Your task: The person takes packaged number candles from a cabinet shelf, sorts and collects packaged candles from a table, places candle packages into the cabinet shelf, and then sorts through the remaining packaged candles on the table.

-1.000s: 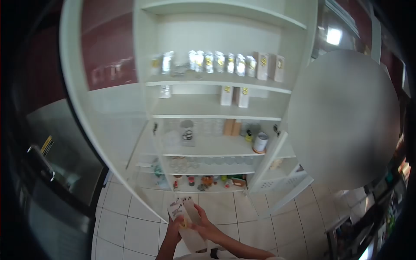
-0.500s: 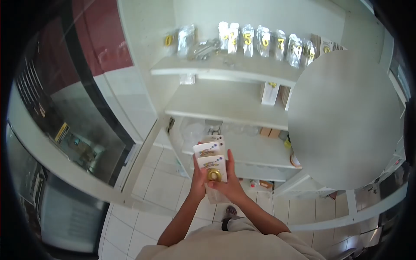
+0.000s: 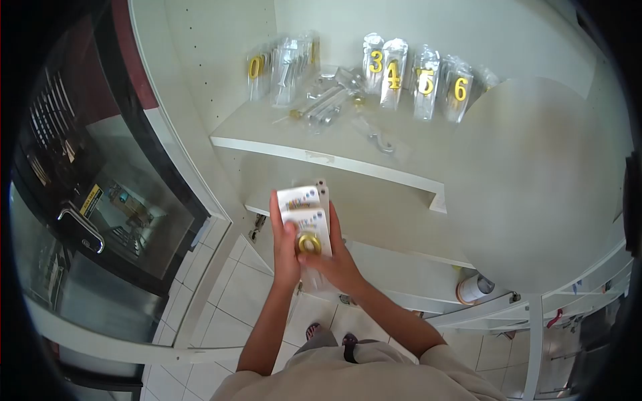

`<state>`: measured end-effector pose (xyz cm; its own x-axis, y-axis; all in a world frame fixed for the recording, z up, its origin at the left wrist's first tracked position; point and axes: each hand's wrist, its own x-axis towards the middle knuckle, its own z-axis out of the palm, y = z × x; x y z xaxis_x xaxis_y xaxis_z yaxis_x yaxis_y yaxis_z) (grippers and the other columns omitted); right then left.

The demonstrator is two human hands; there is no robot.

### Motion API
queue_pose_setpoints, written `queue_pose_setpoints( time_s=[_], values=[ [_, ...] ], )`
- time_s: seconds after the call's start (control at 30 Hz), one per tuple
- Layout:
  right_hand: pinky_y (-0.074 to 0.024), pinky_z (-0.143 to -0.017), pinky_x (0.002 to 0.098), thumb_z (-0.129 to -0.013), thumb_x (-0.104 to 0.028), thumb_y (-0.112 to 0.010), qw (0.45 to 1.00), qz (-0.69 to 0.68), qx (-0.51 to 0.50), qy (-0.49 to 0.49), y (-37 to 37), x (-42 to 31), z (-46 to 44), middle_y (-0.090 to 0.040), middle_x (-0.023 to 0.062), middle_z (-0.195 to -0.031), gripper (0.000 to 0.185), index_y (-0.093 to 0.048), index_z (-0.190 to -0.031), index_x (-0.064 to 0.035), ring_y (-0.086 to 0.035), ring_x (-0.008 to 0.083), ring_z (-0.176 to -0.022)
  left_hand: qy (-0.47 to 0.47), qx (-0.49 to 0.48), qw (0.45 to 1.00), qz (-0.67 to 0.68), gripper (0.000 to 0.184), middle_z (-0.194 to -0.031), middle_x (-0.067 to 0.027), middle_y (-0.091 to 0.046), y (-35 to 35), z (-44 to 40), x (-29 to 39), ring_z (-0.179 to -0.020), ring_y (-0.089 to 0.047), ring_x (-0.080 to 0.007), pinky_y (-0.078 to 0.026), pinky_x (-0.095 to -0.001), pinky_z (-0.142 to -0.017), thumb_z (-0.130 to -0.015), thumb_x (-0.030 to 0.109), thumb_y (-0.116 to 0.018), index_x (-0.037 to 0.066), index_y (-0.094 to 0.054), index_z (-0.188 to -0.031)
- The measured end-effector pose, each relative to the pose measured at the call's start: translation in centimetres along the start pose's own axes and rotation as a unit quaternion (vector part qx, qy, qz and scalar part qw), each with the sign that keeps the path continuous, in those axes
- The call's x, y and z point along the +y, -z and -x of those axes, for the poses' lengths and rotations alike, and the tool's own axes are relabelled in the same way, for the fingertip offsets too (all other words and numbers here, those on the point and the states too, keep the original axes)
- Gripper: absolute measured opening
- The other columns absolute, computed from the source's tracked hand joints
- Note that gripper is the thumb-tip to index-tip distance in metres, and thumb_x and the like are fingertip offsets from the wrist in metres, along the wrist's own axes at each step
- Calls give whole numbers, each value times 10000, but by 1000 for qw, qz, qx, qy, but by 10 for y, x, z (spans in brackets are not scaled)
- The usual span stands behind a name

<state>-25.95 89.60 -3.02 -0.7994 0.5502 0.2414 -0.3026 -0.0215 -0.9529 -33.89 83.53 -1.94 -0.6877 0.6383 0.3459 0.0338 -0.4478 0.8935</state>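
Head view: left hand and right hand clasp a stack of white cards from either side, near each other; the front card bears a gold 0. Stack is held up before the lower shelf. On the upper shelf, clear numbered packets stand in a row; loose packets lie jumbled between the 0s and the 3.
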Motion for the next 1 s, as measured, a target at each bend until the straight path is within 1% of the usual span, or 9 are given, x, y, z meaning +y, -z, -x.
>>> queue_pose_setpoints(
  time_s=[0.17,0.23,0.27,0.43,0.6,0.73,0.77,0.9,1.0],
  values=[
    [-368,-922,348,-698,-15,-598,998,-3,58,10,-2,-4,-60,-327,181,-1354,860,-102,-1400,-65,-411,274,-1169,22,-23,997,69,617,-1368,-152,-305,2,-70,-2,-1169,-372,-248,-292,-315,-962,-923,328,-333,39,-94,-1413],
    [-397,-889,340,-711,-39,-609,997,-24,67,16,-2,-15,-81,-388,188,-1312,787,-193,-1379,-33,-454,268,-1125,38,-12,996,78,543,-1294,-148,-391,7,-92,-8,-1083,-423,-225,-323,-308,-923,-919,328,-327,13,-260,-1356],
    [-397,-889,340,-711,-39,-609,997,-23,69,15,0,-17,-91,-388,188,-1312,787,-193,-1379,-33,-454,268,-1125,39,-13,996,79,543,-1294,-148,-391,9,-104,-11,-1083,-423,-225,-323,-308,-923,-919,328,-327,13,-260,-1356],
    [-445,-814,309,-726,-118,-657,990,-56,54,-120,14,-19,-127,-523,158,-1174,600,-404,-1252,21,-532,231,-1003,81,-49,995,9,487,-1163,-152,-500,23,-152,-42,-977,-473,-220,-365,-311,-870,-909,332,-334,-26,-431,-1224],
    [-462,-790,280,-721,-151,-702,988,60,131,-58,21,4,-152,-587,128,-1072,505,-510,-1148,36,-565,203,-926,-28,-27,996,-84,487,-1064,-167,-560,36,-187,-78,-914,-512,-242,-405,-333,-829,-901,339,-323,-48,-512,-1127],
    [-458,-814,270,-717,-156,-728,987,74,142,7,28,27,-166,-573,122,-1103,524,-507,-1154,32,-560,185,-939,234,-108,959,-122,471,-1070,-173,-573,52,-229,-85,-910,-535,-262,-426,-351,-814,-899,323,-335,-50,-515,-1124],
    [-457,-820,270,-717,-148,-731,986,81,143,14,28,28,-168,-572,123,-1106,522,-507,-1153,34,-559,187,-940,235,-109,958,-121,471,-1070,-173,-573,55,-233,-98,-910,-535,-262,-426,-351,-814,-899,323,-335,-50,-515,-1124],
    [-456,-831,274,-716,-145,-733,984,94,145,45,29,36,-180,-564,129,-1122,529,-505,-1157,38,-553,192,-959,-83,-59,959,-266,460,-1130,-192,-559,63,-239,-148,-968,-544,-284,-424,-353,-841,-898,297,-342,-45,-498,-1163],
    [-455,-834,275,-717,-146,-733,982,104,140,73,30,47,-192,-560,130,-1136,538,-500,-1166,36,-553,198,-966,-65,-57,960,-268,448,-1159,-199,-544,67,-228,-123,-1008,-533,-295,-420,-348,-853,-893,279,-368,-42,-492,-1179]
  ],
)
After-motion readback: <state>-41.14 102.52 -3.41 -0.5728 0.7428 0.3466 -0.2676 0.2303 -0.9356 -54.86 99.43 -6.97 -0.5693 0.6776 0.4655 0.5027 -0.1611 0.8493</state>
